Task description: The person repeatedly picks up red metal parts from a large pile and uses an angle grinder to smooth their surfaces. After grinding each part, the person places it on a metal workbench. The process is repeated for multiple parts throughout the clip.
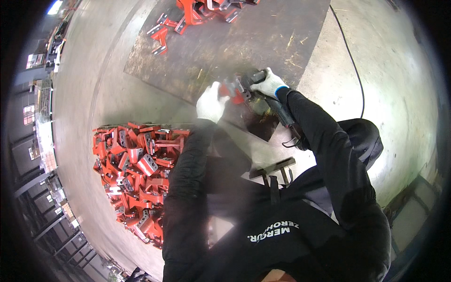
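Red metal part over the near end of a dark board. Left hand: fingers closed on its left side. Right hand: fingers wrapped round a black power tool. Red heap, near left.

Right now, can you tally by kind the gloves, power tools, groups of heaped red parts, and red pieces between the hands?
White gloves, on the left hand and right hand: 2
Black power tool: 1
Groups of red parts, lower left and top: 2
Blurred red piece between the hands: 1
Total: 6
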A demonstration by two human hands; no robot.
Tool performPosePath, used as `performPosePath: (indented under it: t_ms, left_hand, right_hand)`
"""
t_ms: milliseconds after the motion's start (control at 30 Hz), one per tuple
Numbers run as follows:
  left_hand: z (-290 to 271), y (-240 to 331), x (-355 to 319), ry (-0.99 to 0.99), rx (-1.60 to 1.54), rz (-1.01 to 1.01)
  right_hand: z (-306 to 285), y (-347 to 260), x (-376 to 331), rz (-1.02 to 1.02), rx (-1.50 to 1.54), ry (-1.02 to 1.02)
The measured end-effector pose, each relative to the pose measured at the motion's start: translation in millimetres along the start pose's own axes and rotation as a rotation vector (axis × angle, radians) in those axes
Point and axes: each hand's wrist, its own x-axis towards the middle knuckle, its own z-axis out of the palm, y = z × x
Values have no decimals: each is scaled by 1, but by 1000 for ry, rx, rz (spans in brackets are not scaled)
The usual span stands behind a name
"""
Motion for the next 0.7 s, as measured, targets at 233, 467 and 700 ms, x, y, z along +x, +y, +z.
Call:
performPosePath:
  t_ms: [233, 467, 700]
  left_hand:
    - [8, -6, -5, 37, -28, -28]
    - [15, -6, -9, 117, -47, -52]
    - [11, 29, -2, 71, -22, -117]
  right_hand:
    - [23, 21, -53, 88, 226, -4]
    - [7, 18, -103, 55, 166, 22]
    - [69, 101, -55, -379, -226, 245]
